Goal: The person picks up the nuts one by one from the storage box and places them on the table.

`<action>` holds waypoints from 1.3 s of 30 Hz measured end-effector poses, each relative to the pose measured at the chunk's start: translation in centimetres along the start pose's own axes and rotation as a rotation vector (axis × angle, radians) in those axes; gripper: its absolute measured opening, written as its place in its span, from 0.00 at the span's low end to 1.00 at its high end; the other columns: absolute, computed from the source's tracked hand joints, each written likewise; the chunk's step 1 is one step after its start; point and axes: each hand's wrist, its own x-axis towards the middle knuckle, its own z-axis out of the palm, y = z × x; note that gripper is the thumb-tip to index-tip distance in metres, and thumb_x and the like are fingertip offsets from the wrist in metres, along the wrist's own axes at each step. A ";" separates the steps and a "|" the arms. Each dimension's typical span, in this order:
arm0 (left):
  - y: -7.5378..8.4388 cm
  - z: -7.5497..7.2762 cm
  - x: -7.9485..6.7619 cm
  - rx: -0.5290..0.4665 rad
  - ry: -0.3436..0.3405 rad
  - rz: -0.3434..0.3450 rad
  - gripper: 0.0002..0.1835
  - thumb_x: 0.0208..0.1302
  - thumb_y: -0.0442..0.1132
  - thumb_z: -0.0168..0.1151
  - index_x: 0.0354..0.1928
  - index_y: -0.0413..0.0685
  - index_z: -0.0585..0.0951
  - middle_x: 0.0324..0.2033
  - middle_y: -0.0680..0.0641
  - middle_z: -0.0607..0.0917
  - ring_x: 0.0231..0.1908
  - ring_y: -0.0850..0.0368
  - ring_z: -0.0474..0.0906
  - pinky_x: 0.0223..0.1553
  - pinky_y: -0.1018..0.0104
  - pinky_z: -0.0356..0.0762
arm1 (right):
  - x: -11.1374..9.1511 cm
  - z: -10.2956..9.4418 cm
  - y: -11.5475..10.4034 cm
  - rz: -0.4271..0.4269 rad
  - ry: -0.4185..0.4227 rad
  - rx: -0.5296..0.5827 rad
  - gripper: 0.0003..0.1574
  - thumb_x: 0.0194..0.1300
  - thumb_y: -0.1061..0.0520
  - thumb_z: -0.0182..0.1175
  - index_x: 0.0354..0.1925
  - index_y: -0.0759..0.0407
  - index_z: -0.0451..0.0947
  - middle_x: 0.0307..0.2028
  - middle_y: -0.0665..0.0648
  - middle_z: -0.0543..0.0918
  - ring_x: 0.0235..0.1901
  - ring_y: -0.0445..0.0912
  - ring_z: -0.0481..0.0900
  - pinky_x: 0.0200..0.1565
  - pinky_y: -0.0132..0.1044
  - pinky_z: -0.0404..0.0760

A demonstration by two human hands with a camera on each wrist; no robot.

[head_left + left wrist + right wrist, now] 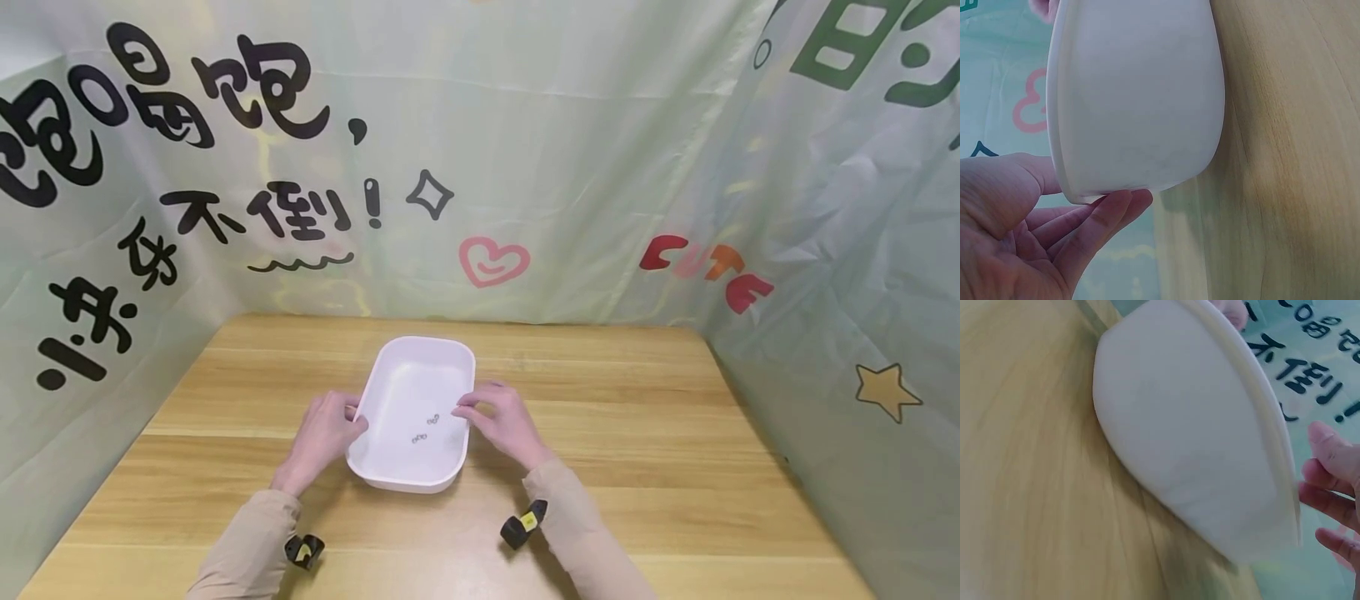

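A white rectangular plastic tub with rounded corners stands on the table between both hands. Inside it lie two small clusters of grey, ring-like bits, too small to make out further. My left hand holds the tub's left rim, its thumb over the edge and its fingers against the outer wall, as the left wrist view shows. At the right rim is my right hand, with thumb and index fingertips close together over the edge. In the right wrist view, its fingers are loosely bent right beside the rim.
The wooden table extends around the tub on every side. A pale printed cloth hangs behind and along both sides of it. Each wrist carries a small black camera over a beige sleeve.
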 end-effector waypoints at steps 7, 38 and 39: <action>0.0 0.0 0.2 -0.013 -0.008 -0.006 0.17 0.55 0.29 0.57 0.45 0.33 0.86 0.36 0.32 0.90 0.34 0.47 0.88 0.31 0.62 0.84 | -2.6 -1.9 1.3 0.068 0.116 0.094 0.08 0.51 0.64 0.74 0.33 0.63 0.88 0.33 0.57 0.91 0.35 0.50 0.87 0.48 0.44 0.86; -0.2 0.2 0.1 -0.012 -0.004 -0.005 0.15 0.55 0.29 0.57 0.43 0.34 0.87 0.35 0.33 0.90 0.34 0.47 0.89 0.33 0.60 0.85 | -8.6 -4.8 6.7 0.394 -0.053 0.007 0.07 0.53 0.63 0.72 0.34 0.61 0.90 0.61 0.67 0.81 0.69 0.66 0.70 0.71 0.64 0.63; -0.2 0.2 0.1 -0.012 -0.005 -0.005 0.16 0.55 0.29 0.57 0.43 0.33 0.87 0.35 0.33 0.90 0.34 0.47 0.89 0.33 0.60 0.85 | -8.6 -4.8 6.7 0.396 -0.049 0.002 0.07 0.53 0.63 0.73 0.34 0.61 0.90 0.61 0.67 0.81 0.69 0.65 0.69 0.70 0.64 0.63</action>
